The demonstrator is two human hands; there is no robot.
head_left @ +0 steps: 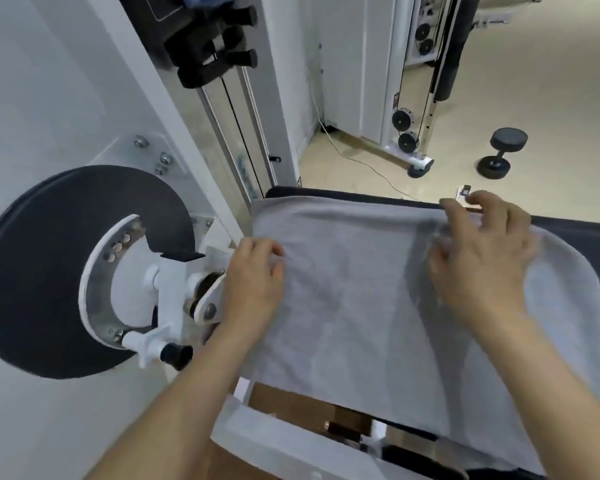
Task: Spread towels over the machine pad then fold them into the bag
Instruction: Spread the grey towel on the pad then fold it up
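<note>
Grey towel (361,306) lies spread flat over the dark machine pad (582,230), centre to right of frame, near edge hanging off at the bottom. Left hand (253,275) at the towel's left edge, fingers curled, pinching the fabric. Right hand (482,258) on the far edge, upper right, fingers bent but blurred; can't tell if it grips. Dumbbell (503,150) on the floor, upper right.

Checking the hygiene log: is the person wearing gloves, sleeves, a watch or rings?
No gloves: the left hand and right hand are bare. Both forearms are uncovered to the frame edge, with no sleeve, watch or band. No ring shows, though the right hand is blurred.
</note>
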